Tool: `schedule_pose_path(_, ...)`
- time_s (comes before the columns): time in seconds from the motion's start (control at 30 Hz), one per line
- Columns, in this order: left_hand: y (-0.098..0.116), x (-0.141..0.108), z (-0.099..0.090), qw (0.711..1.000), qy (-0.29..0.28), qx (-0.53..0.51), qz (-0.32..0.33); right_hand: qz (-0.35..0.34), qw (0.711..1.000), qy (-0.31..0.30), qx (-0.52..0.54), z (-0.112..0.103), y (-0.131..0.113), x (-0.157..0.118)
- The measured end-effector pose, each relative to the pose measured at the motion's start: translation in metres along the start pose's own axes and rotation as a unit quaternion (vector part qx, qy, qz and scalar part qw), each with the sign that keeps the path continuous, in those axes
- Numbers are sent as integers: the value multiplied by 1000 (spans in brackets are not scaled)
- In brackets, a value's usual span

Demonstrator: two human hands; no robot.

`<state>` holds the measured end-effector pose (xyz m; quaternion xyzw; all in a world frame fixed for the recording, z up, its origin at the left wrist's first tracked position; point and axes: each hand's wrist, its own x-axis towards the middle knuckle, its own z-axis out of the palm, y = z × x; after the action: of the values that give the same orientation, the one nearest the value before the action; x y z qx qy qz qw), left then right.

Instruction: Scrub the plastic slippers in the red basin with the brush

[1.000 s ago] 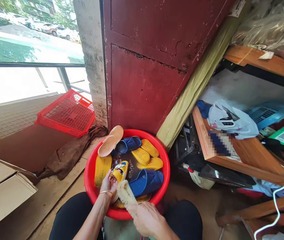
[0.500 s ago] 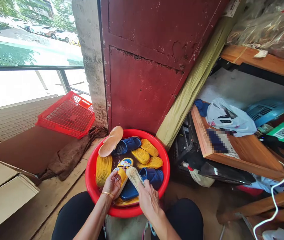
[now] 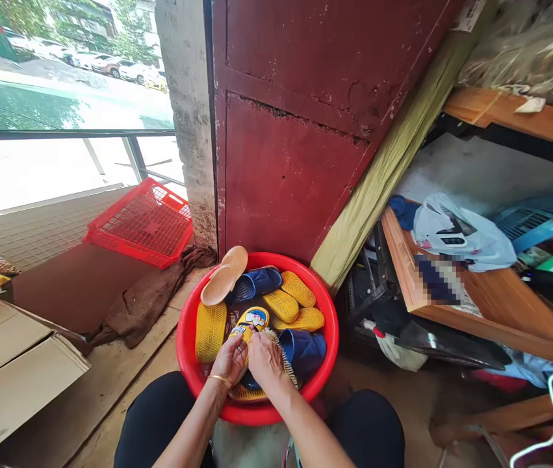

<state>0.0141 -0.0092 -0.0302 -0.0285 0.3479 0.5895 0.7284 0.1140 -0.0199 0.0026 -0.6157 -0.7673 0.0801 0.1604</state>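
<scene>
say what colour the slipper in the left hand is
The slipper is yellow with a cartoon print, head view.

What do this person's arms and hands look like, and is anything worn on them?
The left hand and right hand are gloveless, and the forearms show no sleeves. A thin gold-coloured bangle circles the left wrist.

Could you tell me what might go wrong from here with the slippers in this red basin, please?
The tan slipper leans on the rim of the red basin, so a knock might tip it onto the floor. The bristle brush under the right hand could skid off the yellow slipper held by the left hand and scrape the fingers. Splashes from the crowded basin might also soak the cardboard box nearby.
</scene>
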Motion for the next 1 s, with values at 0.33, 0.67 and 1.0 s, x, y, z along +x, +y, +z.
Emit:
schedule_pose_path(0.33, 2, -5, 9, 1000, 19, 4, 1, -35, 996, 38, 67, 2, 34, 10)
schedule_pose_path(0.67, 0, 0, 1, 1000, 22, 0, -1, -79, 994, 17, 73, 8, 30, 7)
schedule_pose_path(1.0, -2, 4, -3, 1000, 14, 11, -10, -90, 987, 28, 129, 11, 37, -2)
